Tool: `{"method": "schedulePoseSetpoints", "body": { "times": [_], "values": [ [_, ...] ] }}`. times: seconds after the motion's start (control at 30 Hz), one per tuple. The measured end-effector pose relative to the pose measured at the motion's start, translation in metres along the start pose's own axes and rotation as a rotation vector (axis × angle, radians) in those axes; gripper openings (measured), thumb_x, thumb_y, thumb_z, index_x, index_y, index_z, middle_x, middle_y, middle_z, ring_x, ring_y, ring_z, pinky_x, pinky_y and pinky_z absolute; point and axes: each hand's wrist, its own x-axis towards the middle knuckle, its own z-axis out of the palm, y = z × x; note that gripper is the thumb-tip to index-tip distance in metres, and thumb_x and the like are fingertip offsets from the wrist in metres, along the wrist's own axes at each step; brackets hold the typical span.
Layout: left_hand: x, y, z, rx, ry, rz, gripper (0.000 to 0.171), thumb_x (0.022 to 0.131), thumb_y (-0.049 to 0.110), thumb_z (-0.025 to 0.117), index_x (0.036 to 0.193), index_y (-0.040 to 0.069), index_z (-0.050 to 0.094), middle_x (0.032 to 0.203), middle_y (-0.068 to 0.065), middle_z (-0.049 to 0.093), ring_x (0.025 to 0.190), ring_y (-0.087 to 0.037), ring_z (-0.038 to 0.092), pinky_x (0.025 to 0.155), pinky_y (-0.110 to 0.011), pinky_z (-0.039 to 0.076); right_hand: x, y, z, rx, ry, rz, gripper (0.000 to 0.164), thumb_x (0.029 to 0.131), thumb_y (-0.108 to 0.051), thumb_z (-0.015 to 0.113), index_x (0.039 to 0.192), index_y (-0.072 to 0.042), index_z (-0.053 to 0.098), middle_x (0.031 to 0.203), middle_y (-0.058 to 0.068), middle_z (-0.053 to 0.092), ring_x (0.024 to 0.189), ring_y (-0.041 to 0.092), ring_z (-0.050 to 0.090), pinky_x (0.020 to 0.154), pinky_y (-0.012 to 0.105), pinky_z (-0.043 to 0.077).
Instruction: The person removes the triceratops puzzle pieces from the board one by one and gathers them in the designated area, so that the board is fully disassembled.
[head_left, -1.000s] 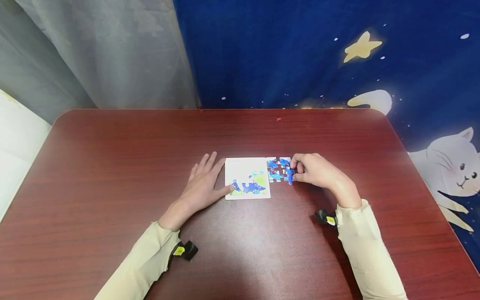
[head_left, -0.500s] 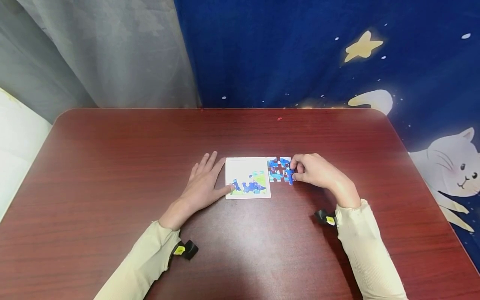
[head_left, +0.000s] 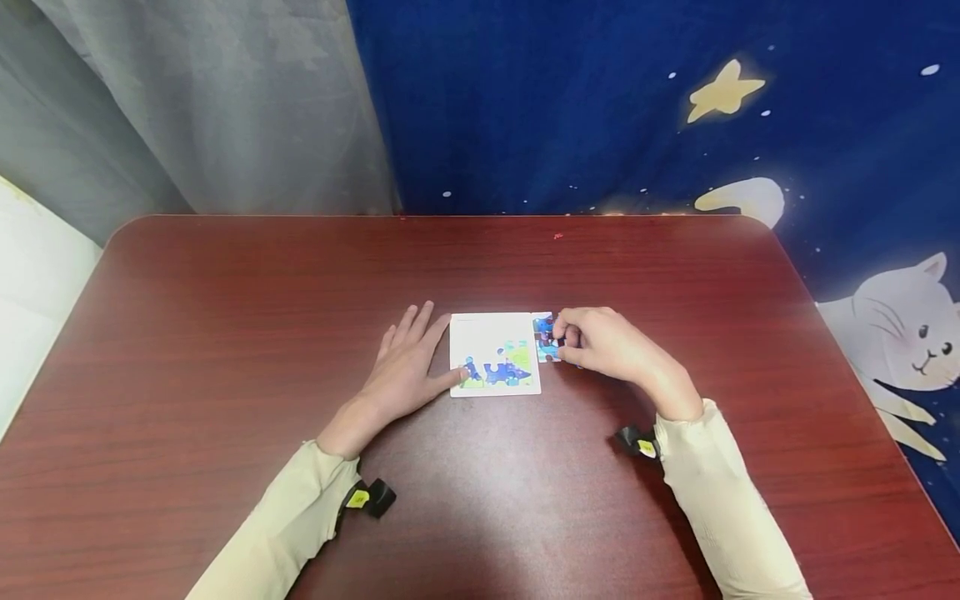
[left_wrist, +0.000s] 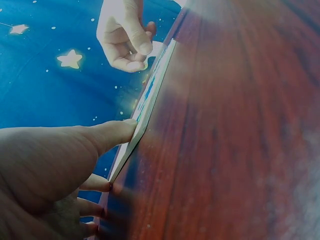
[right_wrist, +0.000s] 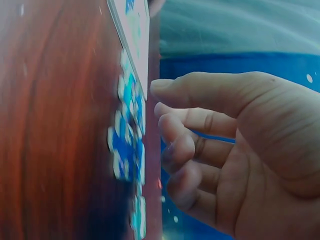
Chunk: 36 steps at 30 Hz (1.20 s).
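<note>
A white-framed jigsaw board (head_left: 480, 333) lies flat on the table, its lower part filled with blue and green pieces and its upper part white. My left hand (head_left: 401, 371) rests at its left side with fingers spread; the thumb lies on the frame and the index fingertip is at the upper left corner. Along the board's right edge sit several loose blue puzzle pieces (head_left: 544, 327). Over them hovers my right hand (head_left: 607, 346), partly hiding them in the head view. In the right wrist view its fingers curl loosely above the puzzle pieces (right_wrist: 125, 145), with nothing between thumb and fingers.
The red-brown table (head_left: 262, 292) spreads around the board. Behind it hang a grey curtain (head_left: 240, 108) and a blue curtain (head_left: 540, 108) with stars and a cat. A tiny red scrap (head_left: 558, 236) lies near the table's far edge.
My right hand has moved left from the outer loose pieces, away from the blue piece at its fingertips, to above the pieces nearer the board. The left hand has stayed in place.
</note>
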Motion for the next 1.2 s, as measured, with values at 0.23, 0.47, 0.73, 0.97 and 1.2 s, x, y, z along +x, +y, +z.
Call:
{"method": "schedulePoseSetpoints", "body": {
  "times": [0.23,0.47,0.73,0.97,1.2],
  "values": [
    [-0.002,-0.002,0.0,-0.011,0.006,0.002,0.083,0.083,0.049,0.063,0.146,0.008,0.028,0.153,-0.017,0.012,0.14,-0.032,0.002,0.107,-0.055,0.006,0.008,-0.017,0.017,-0.047,0.004,-0.06,0.027,0.078,-0.011,0.072,0.101,-0.004,0.062,0.082,0.002,0.055,0.075,0.015,0.049,0.068,0.03,0.043],
    [-0.003,-0.003,-0.001,-0.012,0.017,0.003,0.082,0.083,0.049,0.064,0.146,0.008,0.03,0.153,-0.018,0.013,0.14,-0.032,0.003,0.107,-0.056,0.007,0.012,-0.033,0.029,-0.148,0.023,-0.01,0.041,0.079,-0.018,0.073,0.117,-0.005,0.062,0.097,0.005,0.054,0.071,0.015,0.049,0.06,0.028,0.042],
    [-0.001,-0.002,0.0,-0.008,0.003,0.001,0.082,0.083,0.05,0.062,0.146,0.009,0.029,0.153,-0.017,0.012,0.14,-0.031,0.003,0.108,-0.055,0.006,0.009,-0.036,0.029,-0.167,0.023,0.008,0.039,0.079,-0.017,0.073,0.116,-0.005,0.065,0.098,0.004,0.053,0.069,0.014,0.048,0.055,0.026,0.039],
    [0.0,-0.001,0.001,-0.007,0.01,0.002,0.083,0.083,0.049,0.063,0.146,0.009,0.029,0.153,-0.017,0.013,0.14,-0.031,0.003,0.108,-0.054,0.006,0.007,-0.035,0.027,-0.169,0.01,0.001,0.042,0.077,-0.018,0.074,0.116,-0.005,0.065,0.096,0.003,0.054,0.067,0.013,0.046,0.054,0.026,0.037],
    [0.0,0.0,0.0,-0.001,0.006,0.001,0.083,0.082,0.049,0.064,0.146,0.009,0.029,0.153,-0.017,0.012,0.14,-0.032,0.003,0.108,-0.055,0.006,0.006,-0.036,0.026,-0.145,-0.007,0.014,0.044,0.076,-0.019,0.077,0.116,-0.005,0.064,0.098,0.004,0.055,0.071,0.014,0.049,0.059,0.027,0.04]
  ]
}}
